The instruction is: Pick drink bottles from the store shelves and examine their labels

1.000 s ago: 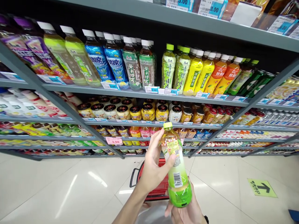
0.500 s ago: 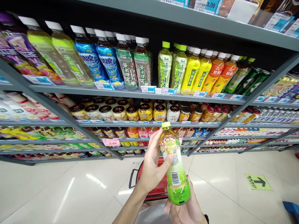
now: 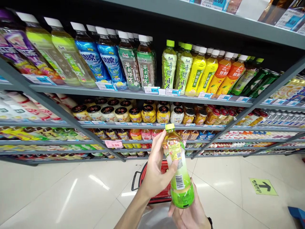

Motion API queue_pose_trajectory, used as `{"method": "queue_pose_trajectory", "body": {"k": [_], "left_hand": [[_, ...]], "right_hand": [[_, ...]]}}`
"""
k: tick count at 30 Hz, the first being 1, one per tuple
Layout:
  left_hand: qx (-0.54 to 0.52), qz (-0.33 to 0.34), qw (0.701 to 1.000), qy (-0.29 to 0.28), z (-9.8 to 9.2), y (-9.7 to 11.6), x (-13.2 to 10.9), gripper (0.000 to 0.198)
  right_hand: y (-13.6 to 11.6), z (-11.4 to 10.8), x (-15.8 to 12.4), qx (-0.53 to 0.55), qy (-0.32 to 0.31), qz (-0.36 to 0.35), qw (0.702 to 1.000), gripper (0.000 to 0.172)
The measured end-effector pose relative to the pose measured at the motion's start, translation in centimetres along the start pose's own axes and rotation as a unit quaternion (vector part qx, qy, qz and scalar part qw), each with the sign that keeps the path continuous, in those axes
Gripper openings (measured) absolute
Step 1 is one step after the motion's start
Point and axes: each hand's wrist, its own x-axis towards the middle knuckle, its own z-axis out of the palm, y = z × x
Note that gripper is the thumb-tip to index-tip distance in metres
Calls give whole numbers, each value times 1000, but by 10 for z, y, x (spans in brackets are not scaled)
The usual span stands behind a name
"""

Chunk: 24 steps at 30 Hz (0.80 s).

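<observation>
Both my hands hold a green-labelled drink bottle with a light green cap, tilted, its barcode side toward me. My left hand wraps round its upper half, thumb across the label near the square code. Underneath, my right hand grips the base from below and the right side; some of its fingers are hidden behind the bottle. A red shopping basket with a black handle lies below, partly covered by my hands.
Ahead stands a grey shelf rack. Its upper level bears rows of drink bottles; jars fill the level below. A pink price tag hangs lower. On the tiled floor are a yellow arrow sign and a blue object at right.
The view has shifted very slightly against the shelf. Both hands keep the same hold on the bottle, which has barely moved.
</observation>
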Motion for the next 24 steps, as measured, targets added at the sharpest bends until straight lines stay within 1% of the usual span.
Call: {"method": "queue_pose_trajectory", "body": {"k": [2, 5, 11, 13, 15, 17, 18, 19, 20, 22, 24], "left_hand": [[15, 0, 1000, -6, 0, 1, -1, 78], [39, 1, 999, -15, 0, 3, -2, 81], [57, 14, 998, -18, 1, 7, -2, 82], [57, 13, 998, -15, 1, 6, -1, 82], [45, 10, 999, -11, 0, 5, -1, 81], [-6, -4, 1000, -11, -1, 1, 0, 81], [-49, -17, 999, -12, -2, 0, 1, 81], [-94, -34, 995, -10, -3, -2, 1, 81], [-136, -51, 989, -4, -5, -4, 2, 81], [-193, -77, 978, 10, -7, -6, 3, 79], [-214, -89, 973, 18, -8, -6, 5, 77]], "right_hand": [[-1, 2, 0, -2, 2, 2, 1000, 100], [-2, 5, -1, 2, -16, 7, 1000, 98], [0, 2, -1, 24, -17, -3, 1000, 96], [0, 3, -3, 18, -7, -2, 1000, 100], [0, 5, -4, -1, 17, -11, 1000, 104], [-1, 9, -5, -49, 65, -60, 995, 99], [-2, 10, -6, -84, 100, -104, 986, 92], [-3, 10, -5, -125, 138, -159, 970, 83], [-4, 10, -5, -169, 173, -218, 945, 73], [-9, 5, -4, -248, 221, -325, 885, 59], [-13, -3, -4, -318, 241, -415, 818, 54]]}}
